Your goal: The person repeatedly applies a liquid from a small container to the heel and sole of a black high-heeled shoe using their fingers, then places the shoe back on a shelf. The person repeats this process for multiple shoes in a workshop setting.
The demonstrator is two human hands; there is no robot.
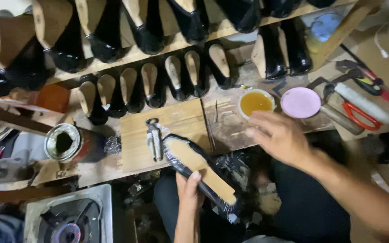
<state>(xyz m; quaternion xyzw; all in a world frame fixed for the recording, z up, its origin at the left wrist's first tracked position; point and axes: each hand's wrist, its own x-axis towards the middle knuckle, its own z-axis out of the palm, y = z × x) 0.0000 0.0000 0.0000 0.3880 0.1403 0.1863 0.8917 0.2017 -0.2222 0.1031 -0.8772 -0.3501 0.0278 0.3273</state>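
My left hand [188, 191] grips a black shoe upper on a last [199, 168], sole side up, showing a tan insole. It rests at the front edge of the wooden workbench [136, 166]. My right hand [279, 137] hovers with fingers spread and empty, blurred, just below a small white bowl of amber glue [255, 103]. Metal lasting pincers [155, 137] lie on a light wooden board [181, 119] beside the shoe's toe.
A pink round lid [300, 102] sits right of the glue bowl. Red-handled tools [365, 101] lie at the far right. Rows of black lasted shoes [158, 83] fill the racks behind. An open tin [63, 142] stands left; a small stove [70, 220] is lower left.
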